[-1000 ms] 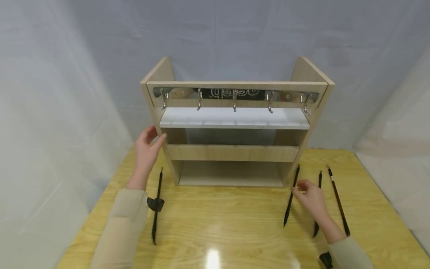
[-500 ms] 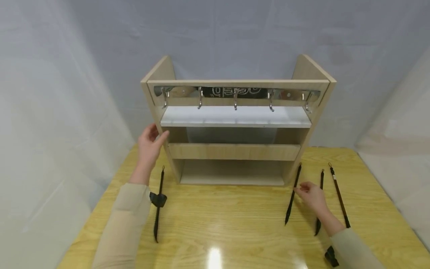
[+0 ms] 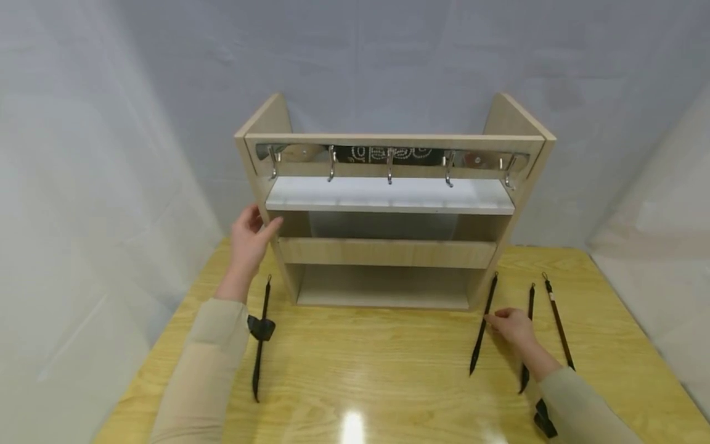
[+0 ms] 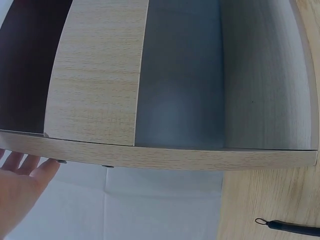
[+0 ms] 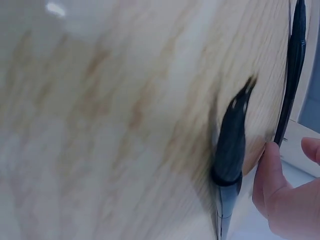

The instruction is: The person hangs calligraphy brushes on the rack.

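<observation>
A pale wooden rack [image 3: 388,254] with a row of metal hooks stands upright at the table's back. At its left side panel, my left hand [image 3: 248,246] touches the outer face, thumb by the front edge; the left wrist view shows these fingers [image 4: 46,171] along the panel. My right hand [image 3: 513,328] is low over the table, fingertips right at a dark calligraphy brush [image 3: 478,345] lying beside the rack. The right wrist view shows a gap between thumb and forefinger, the forefinger [image 5: 272,160] against that brush. Another brush [image 5: 231,145] lies nearer, under the wrist.
A third brush [image 3: 559,320] lies farther right, partly behind the right sleeve [image 3: 582,401]. Left of the rack, one more brush [image 3: 257,364] lies by the left forearm, partly covered by a black wrist strap [image 3: 262,328]. White sheeting [image 3: 355,61] surrounds the wooden table [image 3: 355,357].
My right hand has come down slightly, and its fingertips have closed in on the brush. My left hand stays at the rack's side. The brushes lie as before.
</observation>
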Motion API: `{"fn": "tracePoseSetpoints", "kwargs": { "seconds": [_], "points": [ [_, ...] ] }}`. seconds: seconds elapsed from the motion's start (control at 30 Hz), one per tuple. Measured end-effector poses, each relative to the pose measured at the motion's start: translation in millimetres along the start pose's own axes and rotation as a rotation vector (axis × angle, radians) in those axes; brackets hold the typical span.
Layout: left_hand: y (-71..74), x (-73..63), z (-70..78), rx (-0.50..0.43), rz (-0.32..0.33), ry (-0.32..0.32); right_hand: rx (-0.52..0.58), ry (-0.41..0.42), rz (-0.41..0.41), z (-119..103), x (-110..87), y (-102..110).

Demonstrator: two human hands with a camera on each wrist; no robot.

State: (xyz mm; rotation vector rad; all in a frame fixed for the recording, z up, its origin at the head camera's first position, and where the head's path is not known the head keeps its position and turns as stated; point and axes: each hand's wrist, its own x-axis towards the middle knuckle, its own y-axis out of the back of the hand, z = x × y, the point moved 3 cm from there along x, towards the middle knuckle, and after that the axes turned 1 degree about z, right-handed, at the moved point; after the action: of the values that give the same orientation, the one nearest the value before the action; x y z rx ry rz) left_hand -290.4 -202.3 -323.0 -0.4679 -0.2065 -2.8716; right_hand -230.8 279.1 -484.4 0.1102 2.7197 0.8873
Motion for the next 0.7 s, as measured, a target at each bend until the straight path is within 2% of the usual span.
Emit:
{"fn": "tracePoseSetpoints", "kwargs": {
  "seconds": [0.3, 0.5, 0.7],
  "points": [
    [-0.8, 1.8, -2.7, -0.02, 0.008, -0.007, 0.005, -0.038, 0.028, 2.0, 8.0, -6.2],
    [-0.6, 2.2, -4.0, -0.013, 0.011, -0.005, -0.087, 0.005, 0.06, 1.6, 13.1, -9.5],
    [-1.8, 2.4, -3.0, 0.026, 0.025, -0.006, -0.153, 0.01, 0.065, -1.2, 14.3, -10.6]
  ]
}}
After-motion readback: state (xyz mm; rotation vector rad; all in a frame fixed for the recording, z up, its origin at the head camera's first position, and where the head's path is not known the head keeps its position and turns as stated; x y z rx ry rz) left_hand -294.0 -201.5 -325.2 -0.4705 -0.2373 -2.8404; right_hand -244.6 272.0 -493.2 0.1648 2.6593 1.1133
